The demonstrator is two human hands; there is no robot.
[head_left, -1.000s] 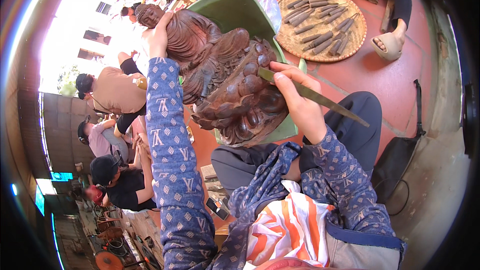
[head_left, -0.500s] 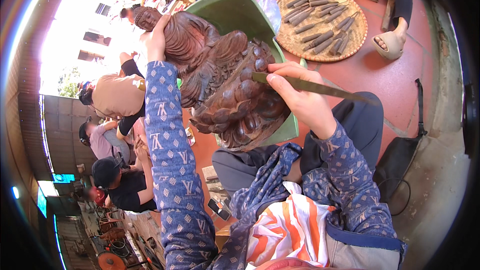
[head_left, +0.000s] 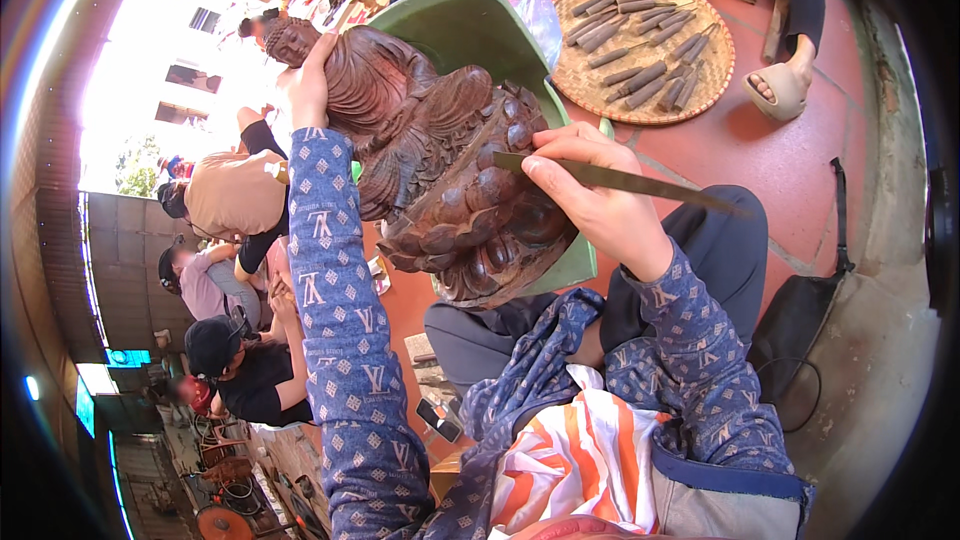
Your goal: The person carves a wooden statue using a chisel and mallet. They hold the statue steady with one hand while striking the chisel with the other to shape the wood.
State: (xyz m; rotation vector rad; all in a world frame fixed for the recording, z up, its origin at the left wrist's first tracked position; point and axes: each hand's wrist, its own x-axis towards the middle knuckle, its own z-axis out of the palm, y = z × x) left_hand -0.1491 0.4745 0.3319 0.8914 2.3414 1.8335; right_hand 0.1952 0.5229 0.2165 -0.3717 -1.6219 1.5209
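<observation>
A dark brown carved wooden Buddha statue (head_left: pixel 400 130) lies tilted across my lap, its head toward the far left and its lotus base toward me. My left hand (head_left: pixel 308 82) is wrapped round the shoulder just below the statue's head. In my right hand (head_left: pixel 600 190) is a long, flat metal blade (head_left: pixel 640 181), pinched between thumb and fingers. Its square tip meets the rounded petals of the base. Whether it is a file or a scraper I cannot tell.
Behind the statue is a green plastic chair (head_left: pixel 480 25). A round woven tray (head_left: pixel 715 55) of several wooden-handled tools lies on the red tiles, beside a clear plastic bag (head_left: pixel 538 15). A black bag (head_left: pixel 800 310) rests at right. Several people sit at left.
The statue has shifted slightly left, with my left hand still on it. My right hand has moved the blade's tip a little left and down over the petals.
</observation>
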